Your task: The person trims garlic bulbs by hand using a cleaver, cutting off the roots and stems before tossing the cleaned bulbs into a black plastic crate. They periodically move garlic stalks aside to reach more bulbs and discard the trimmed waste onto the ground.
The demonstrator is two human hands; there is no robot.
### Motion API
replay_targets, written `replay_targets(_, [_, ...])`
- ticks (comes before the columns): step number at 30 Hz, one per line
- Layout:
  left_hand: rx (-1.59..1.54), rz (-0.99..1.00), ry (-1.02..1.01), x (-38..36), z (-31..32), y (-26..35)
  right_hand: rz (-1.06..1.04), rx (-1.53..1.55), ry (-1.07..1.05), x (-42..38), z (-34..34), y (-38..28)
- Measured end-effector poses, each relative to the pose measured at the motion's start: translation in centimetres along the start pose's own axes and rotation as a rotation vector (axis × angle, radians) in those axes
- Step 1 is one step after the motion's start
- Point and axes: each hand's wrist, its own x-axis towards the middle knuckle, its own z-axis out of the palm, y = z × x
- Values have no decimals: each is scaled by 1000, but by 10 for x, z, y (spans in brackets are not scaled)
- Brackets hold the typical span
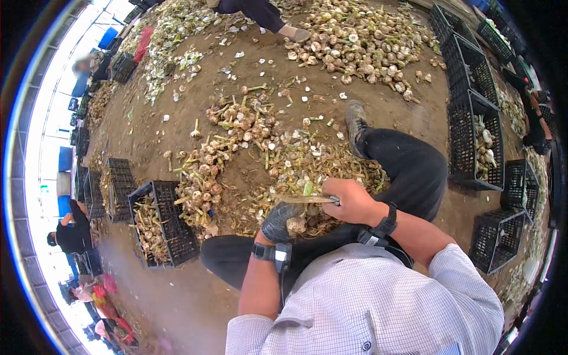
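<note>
My left hand, in a dark grey glove, is closed around a garlic bulb close over my lap. The bulb shows at the right edge of the glove. My right hand is bare and wrapped round a knife, whose handle is mostly hidden in the fist. The knife blade points left and passes just above the gloved fingers. A pale green piece of stem shows beside the blade. Below the hands lies a litter of cut stalks and roots between my legs.
A heap of garlic with stalks lies ahead to the left, beside a black crate holding stalky garlic. Farther off is a large pile of bulbs, near another person's foot. Black crates line the right side.
</note>
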Motion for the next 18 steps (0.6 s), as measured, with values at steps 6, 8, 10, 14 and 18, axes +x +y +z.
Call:
replay_targets(6, [-122,-3,-330,-5,10,2,-14,-124,-34,-14,7,7])
replay_targets(8, [-259,-91,-346,-9,-13,-9,244,-381,-255,-21,27,68])
replay_targets(10, [-253,-89,-500,-6,-13,-2,386,-453,-297,-18,26,82])
replay_targets(14, [53,-14,233,-4,-9,-10,318,-248,-101,-19,21,70])
replay_targets(18, [446,264,240,29,-47,-53,205,4,-83,-16,13,22])
